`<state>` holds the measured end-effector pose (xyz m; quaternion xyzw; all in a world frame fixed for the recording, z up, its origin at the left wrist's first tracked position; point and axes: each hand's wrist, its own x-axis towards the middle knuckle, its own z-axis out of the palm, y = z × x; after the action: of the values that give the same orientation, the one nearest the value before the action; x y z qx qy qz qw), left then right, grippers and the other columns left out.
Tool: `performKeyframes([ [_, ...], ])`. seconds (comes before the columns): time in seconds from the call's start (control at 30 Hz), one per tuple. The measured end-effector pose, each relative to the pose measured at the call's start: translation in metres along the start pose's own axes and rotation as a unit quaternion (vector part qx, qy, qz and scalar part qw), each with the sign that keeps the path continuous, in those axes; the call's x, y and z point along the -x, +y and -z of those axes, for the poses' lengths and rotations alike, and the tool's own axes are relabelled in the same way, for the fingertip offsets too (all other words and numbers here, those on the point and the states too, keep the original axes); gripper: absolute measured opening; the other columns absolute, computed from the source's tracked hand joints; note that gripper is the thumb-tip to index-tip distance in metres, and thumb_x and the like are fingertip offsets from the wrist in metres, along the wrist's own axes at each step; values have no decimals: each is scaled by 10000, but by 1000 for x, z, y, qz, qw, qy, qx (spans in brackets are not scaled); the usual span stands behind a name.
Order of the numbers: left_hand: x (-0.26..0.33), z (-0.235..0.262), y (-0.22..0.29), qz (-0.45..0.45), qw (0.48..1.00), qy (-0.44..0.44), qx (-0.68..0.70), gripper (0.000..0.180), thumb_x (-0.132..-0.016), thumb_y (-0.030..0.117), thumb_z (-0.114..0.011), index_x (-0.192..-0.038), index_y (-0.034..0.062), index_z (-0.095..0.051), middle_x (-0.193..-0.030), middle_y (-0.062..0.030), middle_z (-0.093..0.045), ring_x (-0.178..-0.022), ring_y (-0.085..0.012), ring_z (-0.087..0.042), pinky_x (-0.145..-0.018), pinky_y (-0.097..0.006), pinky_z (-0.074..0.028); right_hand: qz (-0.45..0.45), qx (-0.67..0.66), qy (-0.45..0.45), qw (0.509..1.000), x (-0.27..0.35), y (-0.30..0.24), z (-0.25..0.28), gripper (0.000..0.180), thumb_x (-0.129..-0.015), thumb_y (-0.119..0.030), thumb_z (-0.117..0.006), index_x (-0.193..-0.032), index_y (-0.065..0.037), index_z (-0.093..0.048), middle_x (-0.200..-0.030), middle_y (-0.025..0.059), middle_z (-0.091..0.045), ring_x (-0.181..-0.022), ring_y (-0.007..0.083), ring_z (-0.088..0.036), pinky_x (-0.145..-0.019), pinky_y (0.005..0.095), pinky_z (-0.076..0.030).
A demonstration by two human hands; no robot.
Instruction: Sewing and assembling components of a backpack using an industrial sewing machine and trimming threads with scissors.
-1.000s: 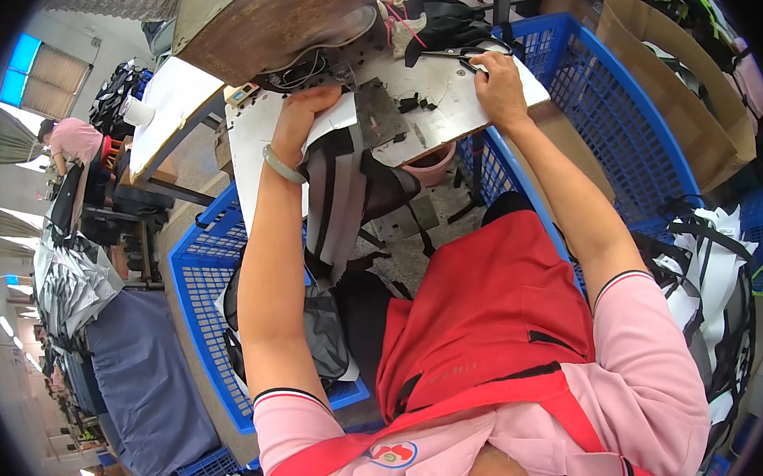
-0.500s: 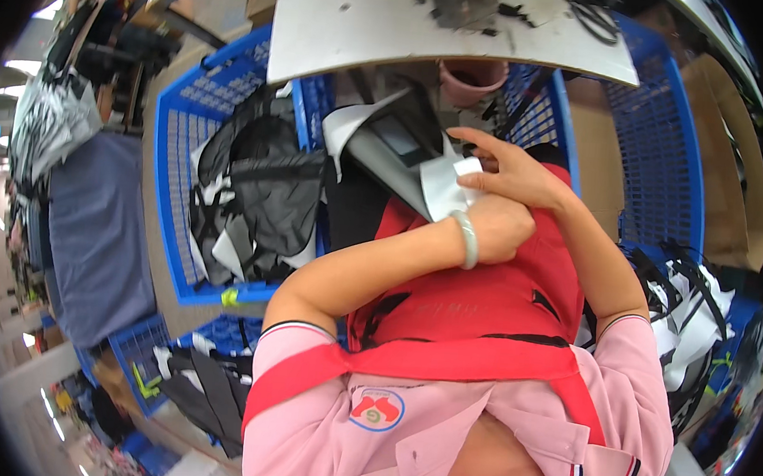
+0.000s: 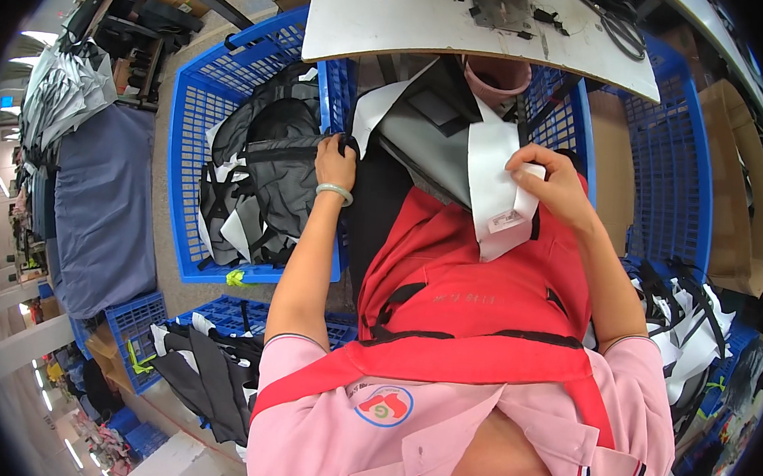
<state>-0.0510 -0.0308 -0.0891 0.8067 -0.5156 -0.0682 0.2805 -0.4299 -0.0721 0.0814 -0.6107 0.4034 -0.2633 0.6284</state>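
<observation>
Grey fabric piece with white edging sits at the upper middle of the frame, draped over your lap between the red apron and the front edge of the white table. Half a second ago both of your hands met over its white part; now they are well apart. Your right hand alone has the white flap, thumb and fingers closed in a pinch, and the flap hangs longer and flatter, its printed label now exposed. Your left hand has shifted left to the near side of the blue basket, its fingers curled at something dark; whether they grip it cannot be told. In effect, control of the piece now appears to rest with one hand. Scissors lie on the table, upper right, touched by neither hand.
</observation>
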Motion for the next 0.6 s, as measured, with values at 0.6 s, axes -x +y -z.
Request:
performKeyframes([
  [0.6, -11, 170, 225, -333, 867, -269, 255, 142, -768, 88, -644, -846, -31, -639, -744, -174, -584, -674, -309, -582, -607, -363, -448, 93, 525, 175, 827, 98, -145, 93, 384, -819, -86, -628, -1197, -34, -584, -1170, 116, -597, -1073, 231, -588, -956, 297, -425],
])
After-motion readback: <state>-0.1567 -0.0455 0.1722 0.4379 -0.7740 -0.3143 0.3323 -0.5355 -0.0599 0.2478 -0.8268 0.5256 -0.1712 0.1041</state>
